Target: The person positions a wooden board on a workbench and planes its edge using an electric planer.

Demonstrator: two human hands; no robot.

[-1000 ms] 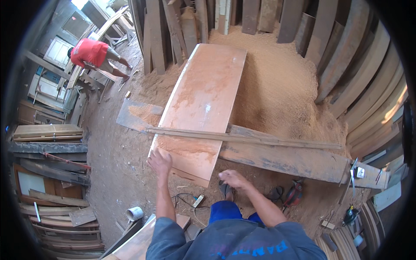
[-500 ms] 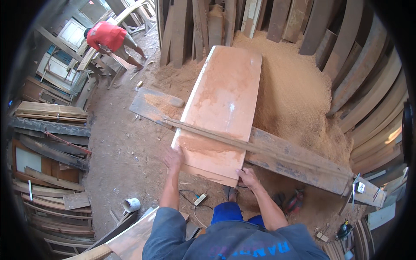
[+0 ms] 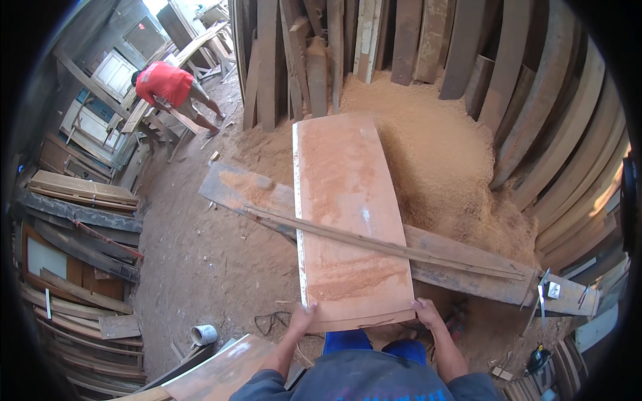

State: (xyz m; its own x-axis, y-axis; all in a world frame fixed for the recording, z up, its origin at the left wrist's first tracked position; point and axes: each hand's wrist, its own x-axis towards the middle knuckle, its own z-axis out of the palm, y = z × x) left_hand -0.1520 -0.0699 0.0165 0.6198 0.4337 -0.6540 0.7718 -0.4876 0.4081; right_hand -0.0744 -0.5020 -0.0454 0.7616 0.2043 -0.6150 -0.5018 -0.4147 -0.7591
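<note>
A long reddish wooden panel (image 3: 348, 177), dusted with sawdust and pale along its left edge, extends away from me. My left hand (image 3: 302, 317) is closed on its near left corner. At the near right corner my right hand (image 3: 426, 312) is closed on the panel too. Both sets of fingertips are partly hidden by the board. A thin wooden strip (image 3: 361, 239) lies slantwise across the top of the panel. Beneath runs a wide, worn plank (image 3: 468, 262), which shows on both sides of the panel.
A large sawdust heap (image 3: 441, 154) lies beyond, against upright boards (image 3: 408, 40). Stacked timber (image 3: 80, 187) lines the left side. Another board (image 3: 221, 371) and a white bucket (image 3: 204, 334) are at lower left. A person in red (image 3: 164, 83) bends over a bench at far left.
The panel has turned, its far end swinging left and its near end shifting right and toward me. Both hands have moved right and closer to me with it. The strip still lies across it.
</note>
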